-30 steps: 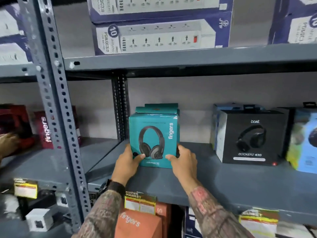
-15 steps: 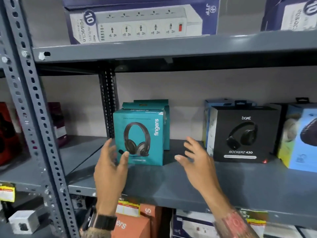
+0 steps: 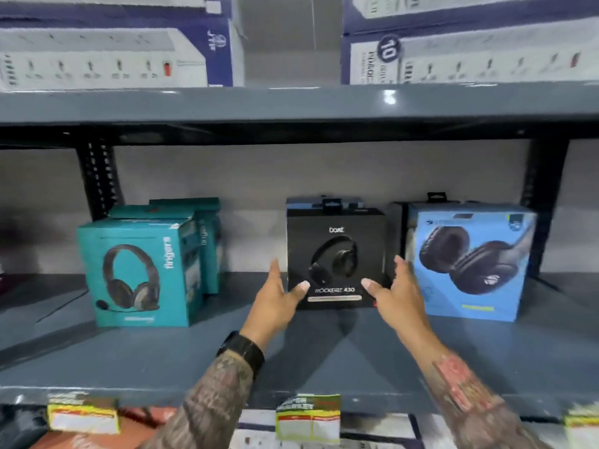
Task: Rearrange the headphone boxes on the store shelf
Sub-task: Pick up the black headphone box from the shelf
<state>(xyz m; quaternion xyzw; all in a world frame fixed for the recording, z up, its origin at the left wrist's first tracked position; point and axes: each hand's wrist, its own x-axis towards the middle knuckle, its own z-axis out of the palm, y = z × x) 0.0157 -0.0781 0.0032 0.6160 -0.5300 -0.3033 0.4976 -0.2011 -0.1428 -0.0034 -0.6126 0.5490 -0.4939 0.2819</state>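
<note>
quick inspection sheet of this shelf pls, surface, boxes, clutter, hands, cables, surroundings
surface: grey metal shelf, bare in front of the boxes.
job's things: teal box at left, upright, turned slightly, more teal boxes behind it; black box in the middle; blue box at right, close beside the black one.
clutter: nothing seen.
grippers: left hand and right hand open, either side of the black box, thumbs in front of its face; a firm grip is not evident.
cables: nothing seen.
surroundings: power strip boxes on the shelf above; price tags on the front edge; blurred stock below.
</note>
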